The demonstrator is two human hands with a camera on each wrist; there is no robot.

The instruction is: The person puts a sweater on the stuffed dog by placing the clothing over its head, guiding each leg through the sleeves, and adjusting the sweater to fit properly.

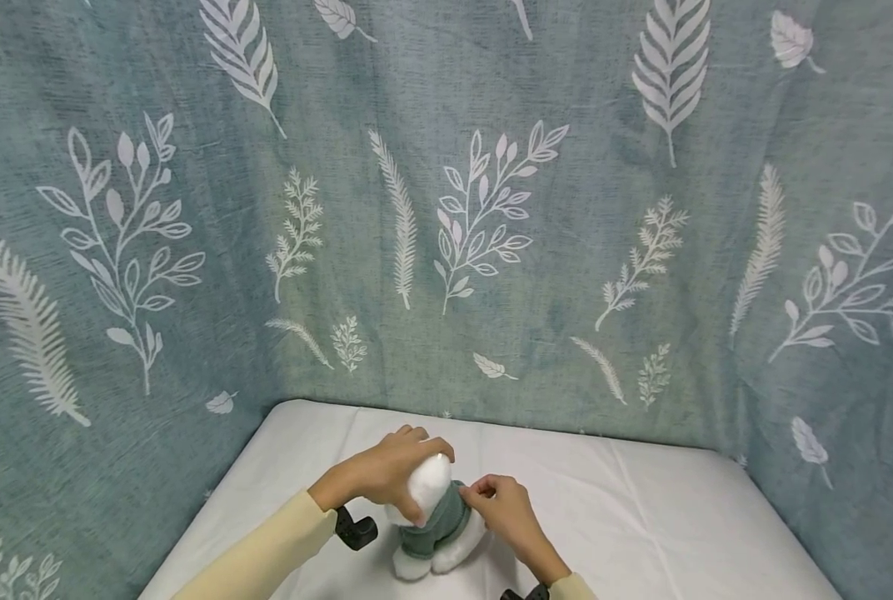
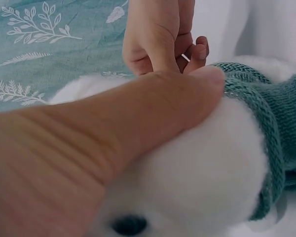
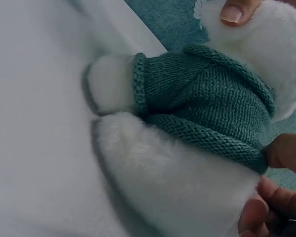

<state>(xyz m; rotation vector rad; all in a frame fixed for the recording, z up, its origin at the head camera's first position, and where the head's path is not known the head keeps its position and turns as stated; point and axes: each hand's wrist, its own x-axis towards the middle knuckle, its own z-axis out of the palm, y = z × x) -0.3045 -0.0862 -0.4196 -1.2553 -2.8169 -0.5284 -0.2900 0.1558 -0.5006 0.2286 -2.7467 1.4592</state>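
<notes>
A white plush toy [image 1: 457, 552] in a green knitted sweater [image 1: 448, 518] is on the white surface. My left hand [image 1: 392, 468] grips the toy's head, fingers over the top and thumb along the near side. In the left wrist view a dark eye [image 2: 129, 225] shows below that thumb, close to the sweater's rolled collar [image 2: 260, 118]. At the sweater's lower edge my right hand [image 1: 508, 510] pinches the knit between thumb and fingers, as the right wrist view shows. One paw [image 3: 111, 84] pokes out of a sleeve, beside the fluffy lower body [image 3: 172, 182].
Beneath the toy lies a white cloth-covered table [image 1: 626, 517] with faint creases. A blue-green curtain [image 1: 536, 350] printed with white leaves encloses it at the back and both sides. Each wrist carries a dark strapped device [image 1: 355, 530].
</notes>
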